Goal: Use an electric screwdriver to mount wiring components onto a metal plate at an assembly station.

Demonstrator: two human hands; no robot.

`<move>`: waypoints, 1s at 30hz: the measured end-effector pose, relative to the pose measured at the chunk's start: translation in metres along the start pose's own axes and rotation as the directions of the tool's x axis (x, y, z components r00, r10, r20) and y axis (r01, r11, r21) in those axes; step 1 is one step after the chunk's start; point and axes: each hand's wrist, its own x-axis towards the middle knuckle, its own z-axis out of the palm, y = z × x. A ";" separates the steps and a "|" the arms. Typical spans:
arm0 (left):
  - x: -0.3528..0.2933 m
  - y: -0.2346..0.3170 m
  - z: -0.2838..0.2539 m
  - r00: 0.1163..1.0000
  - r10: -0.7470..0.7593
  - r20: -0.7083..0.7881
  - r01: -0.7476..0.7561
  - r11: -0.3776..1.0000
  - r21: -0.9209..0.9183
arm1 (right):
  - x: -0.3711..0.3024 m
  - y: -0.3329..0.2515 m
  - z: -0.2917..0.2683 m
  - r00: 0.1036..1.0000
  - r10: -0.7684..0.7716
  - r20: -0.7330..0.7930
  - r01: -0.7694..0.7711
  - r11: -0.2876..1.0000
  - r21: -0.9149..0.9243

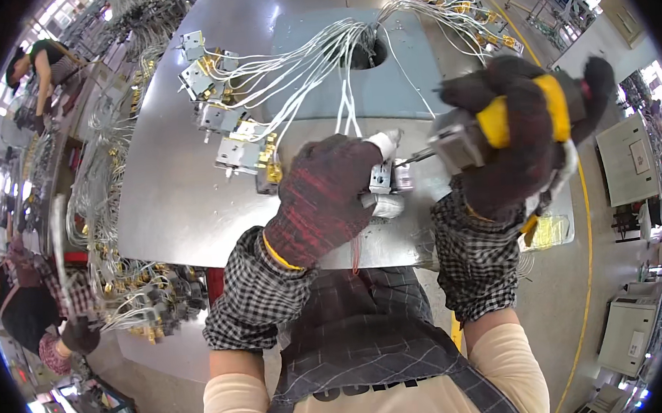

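My left hand (330, 195), in a dark red knitted glove with white-wrapped fingertips, pinches a small silvery metal housing (380, 178) with white wires running toward it. In my right hand (507, 140), also gloved, is a yellow and dark power screwdriver (461, 142), slightly blurred. Its thin bit points left and reaches the housing's right side; whether it sits in a screw I cannot tell. To the left of my left hand lie several similar metal housings (239, 153) with brass-coloured terminals, joined to a bundle of white wires (312, 50).
The wires come up through a round hole (370, 52) in the grey plate on the metal worktable (185, 209). More wired terminals (479, 12) lie at the back right. Wire bundles (102, 176) crowd the left, where other people (31, 304) work. A yellow floor line (589, 227) runs at right.
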 end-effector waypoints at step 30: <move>-0.005 -0.012 0.010 0.978 -0.137 0.156 0.131 0.990 0.049 | -0.015 -0.007 0.025 0.995 0.095 0.001 -0.094 0.986 0.134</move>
